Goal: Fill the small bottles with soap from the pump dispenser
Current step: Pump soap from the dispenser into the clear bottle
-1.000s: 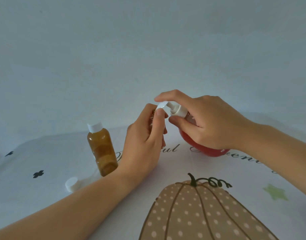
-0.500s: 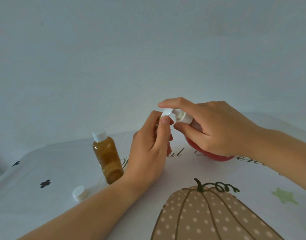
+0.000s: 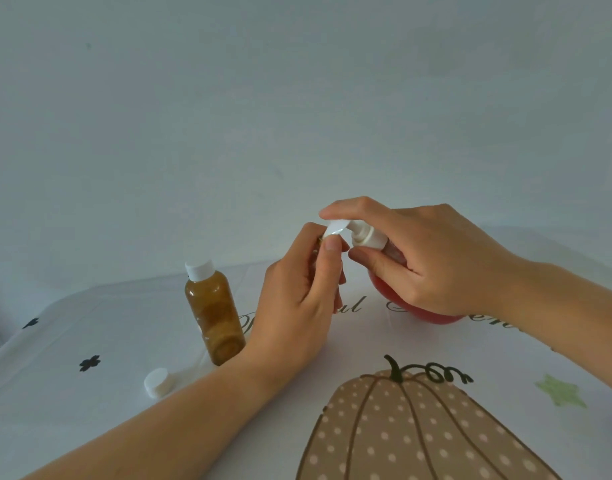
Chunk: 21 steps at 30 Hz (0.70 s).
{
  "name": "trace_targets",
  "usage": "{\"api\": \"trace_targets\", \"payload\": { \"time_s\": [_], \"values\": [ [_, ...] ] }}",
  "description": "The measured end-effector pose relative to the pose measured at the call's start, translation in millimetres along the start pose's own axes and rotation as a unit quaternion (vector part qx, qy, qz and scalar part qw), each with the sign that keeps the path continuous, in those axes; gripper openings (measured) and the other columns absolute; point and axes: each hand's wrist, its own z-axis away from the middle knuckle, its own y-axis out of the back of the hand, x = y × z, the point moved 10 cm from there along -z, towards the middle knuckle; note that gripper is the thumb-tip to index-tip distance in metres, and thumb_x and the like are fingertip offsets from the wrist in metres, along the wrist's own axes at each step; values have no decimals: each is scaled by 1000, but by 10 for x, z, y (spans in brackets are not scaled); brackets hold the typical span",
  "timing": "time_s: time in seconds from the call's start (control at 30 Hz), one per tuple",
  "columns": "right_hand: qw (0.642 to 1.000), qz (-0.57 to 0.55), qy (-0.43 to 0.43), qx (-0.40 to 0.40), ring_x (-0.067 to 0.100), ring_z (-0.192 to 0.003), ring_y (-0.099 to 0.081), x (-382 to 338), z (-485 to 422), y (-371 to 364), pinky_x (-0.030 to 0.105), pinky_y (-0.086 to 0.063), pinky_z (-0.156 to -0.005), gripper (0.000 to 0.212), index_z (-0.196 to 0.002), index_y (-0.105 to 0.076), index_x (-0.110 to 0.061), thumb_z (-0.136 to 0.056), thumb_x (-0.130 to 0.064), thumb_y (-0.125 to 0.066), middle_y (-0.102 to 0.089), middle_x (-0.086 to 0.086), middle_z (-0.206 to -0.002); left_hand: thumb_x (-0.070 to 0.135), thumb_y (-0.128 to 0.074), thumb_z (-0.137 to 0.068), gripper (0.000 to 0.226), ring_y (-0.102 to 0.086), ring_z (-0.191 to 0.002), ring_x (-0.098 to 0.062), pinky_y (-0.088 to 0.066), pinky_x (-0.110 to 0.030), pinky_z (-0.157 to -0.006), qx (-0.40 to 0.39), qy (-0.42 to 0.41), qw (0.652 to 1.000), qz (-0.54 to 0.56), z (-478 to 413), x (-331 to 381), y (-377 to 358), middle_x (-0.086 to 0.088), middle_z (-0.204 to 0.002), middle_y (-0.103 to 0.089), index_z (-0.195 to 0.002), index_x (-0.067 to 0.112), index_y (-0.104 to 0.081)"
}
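Note:
My right hand (image 3: 432, 258) wraps the red pump dispenser (image 3: 436, 315), index finger lying over its white pump head (image 3: 361, 233) and thumb under the collar. My left hand (image 3: 297, 303) curls round a small bottle held up under the nozzle; the fingers hide nearly all of that bottle. To the left, a small amber bottle (image 3: 214, 313) with a white cap stands upright on the table. A loose white cap (image 3: 157, 382) lies near my left forearm.
The table wears a white cloth (image 3: 89, 410) printed with a dotted brown pumpkin (image 3: 412, 434), script lettering, black clovers and a green star (image 3: 559, 391). A plain pale wall rises behind the table's far edge.
The whole scene has slid lower in the frame as my head tilted up. Both hands keep the same hold at the pump nozzle; the amber bottle and loose cap stay put.

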Motion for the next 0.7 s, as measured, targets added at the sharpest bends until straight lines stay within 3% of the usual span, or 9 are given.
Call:
{"api": "trace_targets", "payload": {
  "time_s": [0.33,0.5,0.6,0.7],
  "values": [
    [1000,-1,-9,11,4,-59,-52,17,3,-2,20,-33,-54,39,-146,-48,-43,-107,-37,-55,-53,-32,-71,52,-36,-105,39,-63,-63,-16,-60,-46,-63,-3,2,1000,-4,-1,-16,-6,-2,-79,-64,-103,21,-60],
    [999,-12,-12,34,11,-58,-53,4,16,50,31,-45,-52,26,-133,-56,-40,-107,-37,-57,-46,-17,-56,55,-36,-104,35,-65,-64,-15,-59,-36,-62,-18,-7,1000,-18,6,-4,-55,5,-77,-64,-104,29,-59],
    [1000,-11,-8,26,9,-59,-53,-7,20,47,34,-47,-52,27,-134,-54,-39,-108,-36,-56,-51,-25,-63,57,-36,-103,36,-64,-64,-14,-59,-37,-62,-17,-8,1000,-10,14,10,-47,4,-77,-64,-102,28,-59],
    [1000,-6,-5,21,-3,-60,-52,-10,22,33,24,-38,-53,36,-143,-51,-39,-107,-37,-53,-51,-40,-72,52,-36,-105,37,-63,-63,-15,-60,-42,-62,-6,-11,1000,-4,17,28,-12,0,-77,-64,-102,24,-59]
  ]
}}
